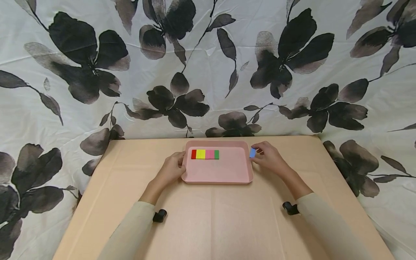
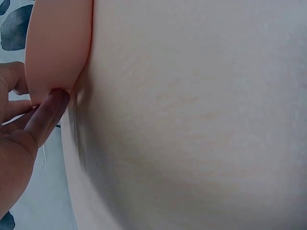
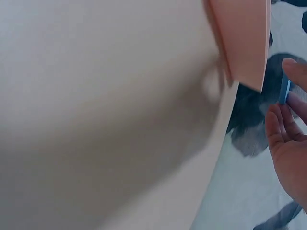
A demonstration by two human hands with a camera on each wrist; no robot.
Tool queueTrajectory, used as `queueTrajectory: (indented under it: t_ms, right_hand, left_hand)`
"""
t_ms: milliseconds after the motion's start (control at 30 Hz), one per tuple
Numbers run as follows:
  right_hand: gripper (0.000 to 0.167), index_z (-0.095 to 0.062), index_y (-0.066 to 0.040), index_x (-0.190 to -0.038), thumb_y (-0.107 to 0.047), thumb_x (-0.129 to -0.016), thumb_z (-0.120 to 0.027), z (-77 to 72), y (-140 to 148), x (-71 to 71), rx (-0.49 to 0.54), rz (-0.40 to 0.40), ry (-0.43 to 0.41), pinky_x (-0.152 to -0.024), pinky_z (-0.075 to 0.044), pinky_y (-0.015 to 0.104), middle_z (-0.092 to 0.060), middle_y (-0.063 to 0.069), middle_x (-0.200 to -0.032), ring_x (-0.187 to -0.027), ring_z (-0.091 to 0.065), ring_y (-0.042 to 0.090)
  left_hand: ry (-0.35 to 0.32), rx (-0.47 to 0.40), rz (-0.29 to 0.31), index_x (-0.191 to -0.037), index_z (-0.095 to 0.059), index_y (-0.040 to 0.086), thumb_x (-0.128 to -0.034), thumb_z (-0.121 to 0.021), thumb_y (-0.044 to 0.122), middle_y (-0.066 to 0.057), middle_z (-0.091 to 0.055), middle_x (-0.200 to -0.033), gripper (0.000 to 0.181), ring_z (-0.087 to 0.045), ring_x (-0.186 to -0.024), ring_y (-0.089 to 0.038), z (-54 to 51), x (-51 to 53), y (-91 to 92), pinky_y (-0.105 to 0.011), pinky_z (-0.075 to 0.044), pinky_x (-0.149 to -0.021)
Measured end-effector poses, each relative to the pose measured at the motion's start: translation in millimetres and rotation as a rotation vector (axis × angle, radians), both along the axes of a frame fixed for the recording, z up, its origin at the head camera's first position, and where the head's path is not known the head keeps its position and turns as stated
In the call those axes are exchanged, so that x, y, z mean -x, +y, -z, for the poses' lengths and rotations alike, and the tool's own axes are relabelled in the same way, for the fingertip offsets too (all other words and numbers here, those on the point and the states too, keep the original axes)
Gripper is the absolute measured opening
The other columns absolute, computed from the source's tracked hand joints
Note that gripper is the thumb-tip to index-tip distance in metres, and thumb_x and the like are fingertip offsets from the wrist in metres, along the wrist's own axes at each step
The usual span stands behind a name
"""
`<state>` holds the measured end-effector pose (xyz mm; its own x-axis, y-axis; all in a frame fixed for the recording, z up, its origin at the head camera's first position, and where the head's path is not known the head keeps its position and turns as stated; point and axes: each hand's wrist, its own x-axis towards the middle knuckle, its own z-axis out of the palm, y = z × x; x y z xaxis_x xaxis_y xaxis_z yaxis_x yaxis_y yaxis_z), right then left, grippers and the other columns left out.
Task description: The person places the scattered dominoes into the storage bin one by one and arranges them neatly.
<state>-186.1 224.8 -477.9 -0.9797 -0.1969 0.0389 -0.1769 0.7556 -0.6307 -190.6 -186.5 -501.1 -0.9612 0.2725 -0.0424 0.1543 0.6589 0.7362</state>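
A shallow pink tray [image 1: 221, 173] lies on the table. In its upper left part a row of small flat coloured tiles runs side by side: red [image 1: 193, 154], yellow [image 1: 200, 154], pink [image 1: 209, 154] and green [image 1: 216, 154]. My left hand [image 1: 172, 167] grips the tray's left end; in the left wrist view its thumb [image 2: 48, 112] presses the tray's outer wall. Just past the right end of the tray, my right hand [image 1: 268, 157] pinches a blue tile [image 1: 252, 152] between thumb and fingertips. The right wrist view shows this blue tile [image 3: 285, 90] edge-on, apart from the tray.
The tray sits near the back edge of a light wooden-coloured table [image 1: 221, 224]. Behind and around it hangs a white cloth [image 1: 227, 119] with dark flowers. Each wrist carries a small black camera mount [image 1: 160, 216].
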Motion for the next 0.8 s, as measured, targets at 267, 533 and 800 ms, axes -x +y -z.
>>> queueTrajectory:
  t_ms: [267,533,800]
  right_hand:
    - [0.053,-0.064,0.002,-0.133,-0.011,-0.085,-0.082,-0.1,-38,20.5,0.019,-0.076,-0.029,-0.094,-0.058,0.047,-0.058,0.018,-0.118,-0.107,-0.063,0.033]
    - [0.054,-0.064,0.001,-0.135,-0.012,-0.087,-0.082,4.0,-69,35.8,-0.040,-0.115,-0.096,-0.089,-0.057,0.038,-0.058,0.014,-0.114,-0.101,-0.059,0.026]
    - [0.048,-0.067,-0.004,-0.129,-0.020,-0.087,-0.083,18.0,-93,46.9,-0.164,-0.151,-0.097,-0.089,-0.049,0.036,-0.060,0.009,-0.104,-0.096,-0.057,0.023]
  left_hand:
    - [0.008,0.011,-0.005,-0.150,-0.049,-0.004,-0.0878,-0.061,-0.001,-0.020,-0.060,-0.142,0.063,-0.067,-0.100,-0.027,1.0,-1.2,-0.1,-0.035,-0.062,-0.083]
    - [0.005,0.022,-0.002,-0.150,-0.049,-0.003,-0.0884,-0.061,0.000,-0.020,-0.058,-0.144,0.063,-0.066,-0.104,-0.028,1.2,-2.2,-0.7,-0.039,-0.061,-0.089]
    - [0.002,0.025,0.005,-0.150,-0.049,-0.004,-0.0887,-0.060,0.001,-0.020,-0.059,-0.143,0.062,-0.067,-0.105,-0.029,0.0,-3.8,-2.2,-0.039,-0.061,-0.089]
